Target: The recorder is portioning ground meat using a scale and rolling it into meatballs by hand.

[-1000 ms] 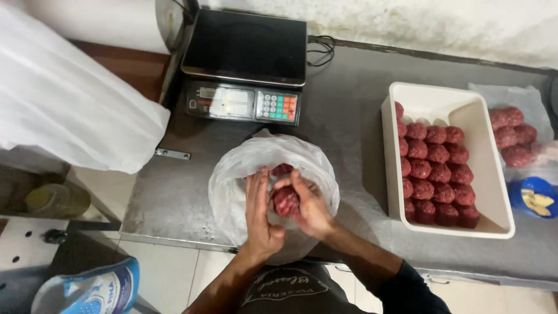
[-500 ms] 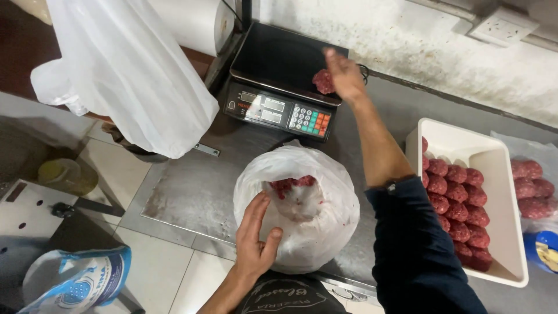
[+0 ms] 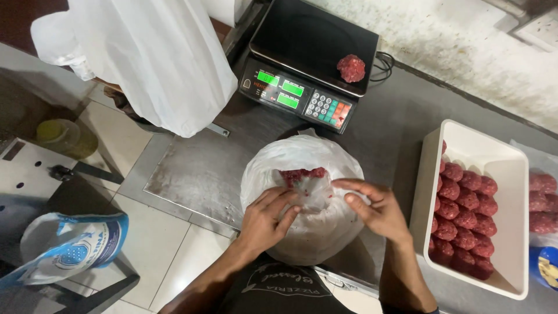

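A white plastic bag (image 3: 314,232) lies on the steel counter (image 3: 197,174) with raw minced meat (image 3: 303,174) showing at its mouth. My left hand (image 3: 266,218) rests on the bag's plastic, fingers curled at the opening. At the right side of that opening is my right hand (image 3: 375,209), fingers spread and touching the plastic. A single ball of minced meat (image 3: 351,68) sits on the black platform of the digital scale (image 3: 311,58) behind the bag.
A white rectangular tray (image 3: 491,168) with several meat balls (image 3: 459,215) stands at the right; more balls (image 3: 543,200) lie on plastic beyond it. A large white bag (image 3: 151,58) hangs at the upper left. A blue-and-white bag (image 3: 75,244) sits low on the left, over the tiled floor.
My right hand carried a meat ball from the bag to the scale, left it on the platform, and has come back to the bag's opening. The left hand stayed on the bag.
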